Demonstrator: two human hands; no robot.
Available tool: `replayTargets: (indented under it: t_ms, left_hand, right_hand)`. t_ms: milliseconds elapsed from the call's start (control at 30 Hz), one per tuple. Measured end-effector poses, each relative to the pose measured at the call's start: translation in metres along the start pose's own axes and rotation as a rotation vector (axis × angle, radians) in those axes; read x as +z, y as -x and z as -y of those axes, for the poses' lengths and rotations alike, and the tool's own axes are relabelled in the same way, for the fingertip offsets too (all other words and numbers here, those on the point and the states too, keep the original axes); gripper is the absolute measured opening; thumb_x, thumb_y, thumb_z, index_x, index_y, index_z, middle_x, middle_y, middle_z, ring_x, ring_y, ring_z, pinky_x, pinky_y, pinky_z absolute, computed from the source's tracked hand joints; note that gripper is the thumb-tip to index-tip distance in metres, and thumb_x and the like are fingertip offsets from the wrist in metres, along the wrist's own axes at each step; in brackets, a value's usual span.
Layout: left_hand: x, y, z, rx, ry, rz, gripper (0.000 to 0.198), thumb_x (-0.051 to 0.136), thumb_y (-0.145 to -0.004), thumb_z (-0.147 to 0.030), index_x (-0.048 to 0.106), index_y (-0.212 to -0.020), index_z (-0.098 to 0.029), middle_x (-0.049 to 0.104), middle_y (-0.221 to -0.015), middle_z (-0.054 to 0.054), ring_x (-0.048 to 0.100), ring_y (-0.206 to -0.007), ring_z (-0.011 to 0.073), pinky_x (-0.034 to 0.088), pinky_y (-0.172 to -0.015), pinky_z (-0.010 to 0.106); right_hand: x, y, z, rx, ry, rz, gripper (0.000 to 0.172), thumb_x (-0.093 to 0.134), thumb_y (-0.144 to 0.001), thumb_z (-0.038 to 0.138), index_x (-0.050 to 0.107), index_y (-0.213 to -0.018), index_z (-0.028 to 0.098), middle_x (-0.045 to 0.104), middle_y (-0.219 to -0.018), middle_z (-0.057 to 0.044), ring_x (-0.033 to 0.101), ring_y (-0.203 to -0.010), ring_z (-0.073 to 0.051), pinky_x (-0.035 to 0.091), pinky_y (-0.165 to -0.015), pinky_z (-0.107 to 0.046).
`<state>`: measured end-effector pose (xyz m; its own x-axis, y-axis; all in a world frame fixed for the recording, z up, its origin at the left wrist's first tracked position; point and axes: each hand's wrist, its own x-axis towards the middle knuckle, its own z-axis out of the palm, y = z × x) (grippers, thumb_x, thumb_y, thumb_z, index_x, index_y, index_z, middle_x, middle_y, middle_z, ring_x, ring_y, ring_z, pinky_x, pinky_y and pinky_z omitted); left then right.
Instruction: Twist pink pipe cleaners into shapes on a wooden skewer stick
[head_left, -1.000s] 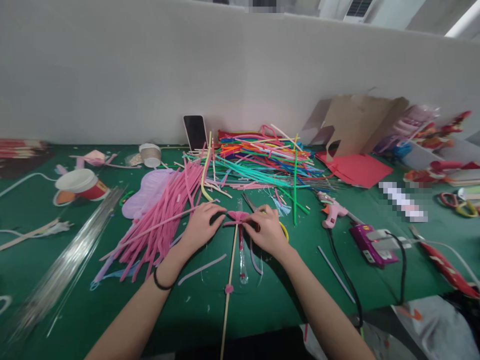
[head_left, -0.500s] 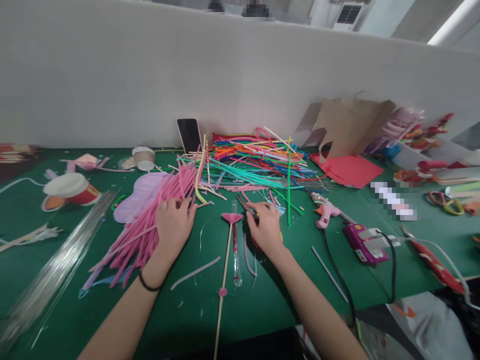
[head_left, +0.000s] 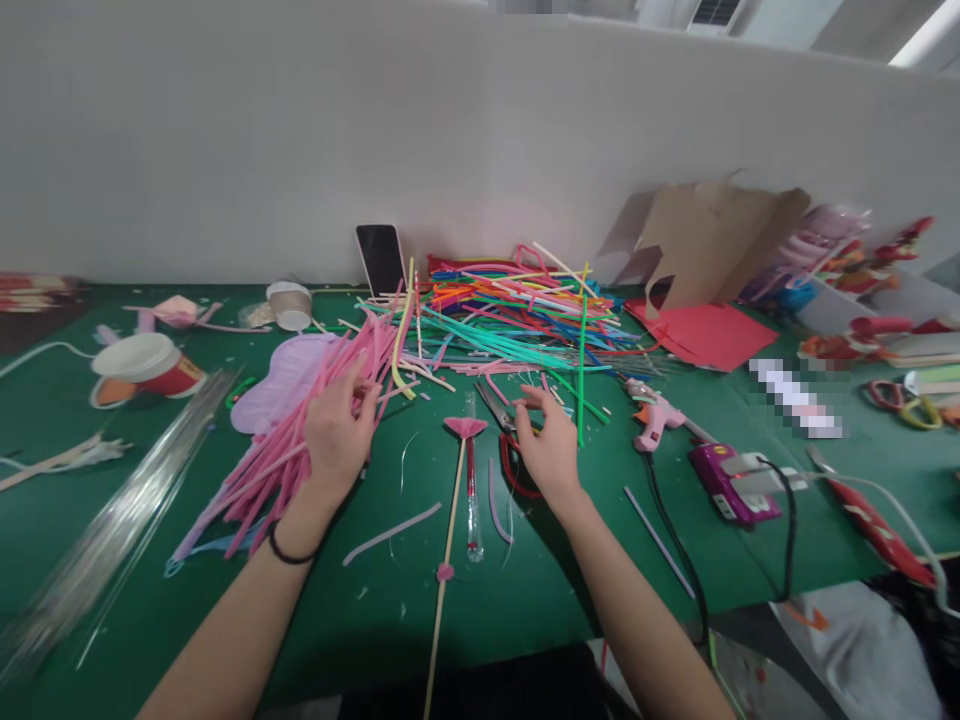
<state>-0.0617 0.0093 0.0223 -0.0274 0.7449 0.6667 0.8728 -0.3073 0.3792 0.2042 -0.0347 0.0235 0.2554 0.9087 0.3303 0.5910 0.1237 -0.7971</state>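
Note:
My left hand [head_left: 337, 430] is over the pile of pink pipe cleaners [head_left: 281, 465], thumb and forefinger closed on a thin pink pipe cleaner that points right; the grip is partly hidden. To the right, my right hand [head_left: 550, 447] has its thumb and fingers apart and holds nothing. It is just above red-handled scissors [head_left: 519, 478], whose blades point away from me. Between the hands lies a thin wooden stick [head_left: 454, 495] with a pink fan-shaped top [head_left: 466, 428] and a small pink knot lower down. Beside it is a clear narrow sleeve [head_left: 474, 535].
Multicoloured pipe cleaners [head_left: 510, 315] are heaped at the back near a phone [head_left: 380, 260]. On the right are a pink glue gun [head_left: 658, 420], its cord, and a purple power strip [head_left: 727, 485]. Clear wrap [head_left: 135, 510] and a paper cup [head_left: 169, 372] are on the left.
My right hand has come off the scissors, moved slightly right and opened. My left hand has shifted a little left, its forefinger lifted. The camera view has tilted down slightly.

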Motion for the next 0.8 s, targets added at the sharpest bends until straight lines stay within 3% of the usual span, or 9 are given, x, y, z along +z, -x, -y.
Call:
replayTargets:
  t_ms: [133, 300, 400, 467, 533, 633, 800]
  left_hand:
    - [0.001, 0.002, -0.006, 0.074, 0.050, -0.058, 0.031, 0.060, -0.088, -0.034, 0.064, -0.114, -0.017, 0.073, -0.087, 0.005, 0.067, -0.080, 0.0204, 0.047, -0.081, 0.032]
    - [0.000, 0.009, -0.013, 0.363, 0.035, -0.040, 0.020, 0.064, -0.086, -0.022, 0.068, -0.105, -0.019, 0.074, -0.088, 0.006, 0.067, -0.081, 0.0201, 0.047, -0.079, 0.032]
    - [0.000, 0.018, -0.022, 0.597, 0.081, 0.074, 0.025, 0.060, -0.087, -0.014, 0.065, -0.111, -0.019, 0.074, -0.094, 0.007, 0.067, -0.087, 0.0197, 0.048, -0.080, 0.032]
    - [0.000, 0.024, -0.028, 0.688, 0.079, 0.194, 0.028, 0.054, -0.090, -0.012, 0.063, -0.116, -0.018, 0.073, -0.101, 0.009, 0.067, -0.091, 0.0194, 0.050, -0.080, 0.031]
    - [0.001, 0.026, -0.033, 0.723, 0.060, 0.238, 0.029, 0.052, -0.091, -0.011, 0.062, -0.117, -0.016, 0.072, -0.104, 0.010, 0.067, -0.091, 0.0191, 0.051, -0.079, 0.029]
    - [0.001, 0.024, -0.032, 0.700, 0.030, 0.207, 0.024, 0.056, -0.091, -0.017, 0.063, -0.114, -0.015, 0.073, -0.099, 0.009, 0.068, -0.087, 0.0180, 0.051, -0.073, 0.026]
    - [-0.004, 0.010, -0.012, 0.513, -0.118, 0.070, 0.018, 0.057, -0.091, -0.023, 0.067, -0.104, -0.016, 0.073, -0.088, 0.007, 0.067, -0.079, 0.0182, 0.048, -0.071, 0.027]
  right_hand:
    - [0.005, 0.005, 0.002, -0.006, -0.080, 0.065, 0.028, 0.049, -0.091, 0.029, 0.060, -0.115, 0.020, 0.070, -0.096, -0.007, 0.065, -0.091, -0.022, 0.049, -0.082, -0.037]
    - [0.010, 0.011, 0.013, -0.067, -0.125, 0.192, 0.029, 0.052, -0.090, 0.034, 0.063, -0.114, 0.022, 0.071, -0.095, -0.006, 0.064, -0.092, -0.022, 0.048, -0.083, -0.036]
    - [0.012, 0.013, 0.020, -0.024, -0.262, 0.276, 0.032, 0.059, -0.087, 0.040, 0.064, -0.113, 0.022, 0.071, -0.091, -0.005, 0.065, -0.084, -0.021, 0.049, -0.078, -0.033]
    - [0.014, 0.014, 0.023, 0.058, -0.445, 0.347, 0.031, 0.058, -0.087, 0.041, 0.065, -0.110, 0.021, 0.070, -0.083, -0.003, 0.065, -0.076, -0.018, 0.050, -0.073, -0.031]
    - [0.014, 0.013, 0.023, 0.135, -0.628, 0.367, 0.028, 0.056, -0.089, 0.041, 0.066, -0.103, 0.020, 0.068, -0.075, -0.002, 0.064, -0.070, -0.016, 0.050, -0.070, -0.029]
    - [0.010, 0.009, 0.020, 0.208, -0.771, 0.243, 0.024, 0.056, -0.089, 0.041, 0.066, -0.094, 0.019, 0.066, -0.073, -0.001, 0.063, -0.069, -0.014, 0.049, -0.067, -0.026]
    - [-0.005, -0.001, 0.014, 0.214, -0.828, -0.162, 0.023, 0.054, -0.091, 0.043, 0.058, -0.088, 0.020, 0.060, -0.070, 0.003, 0.056, -0.061, -0.009, 0.047, -0.061, -0.022]
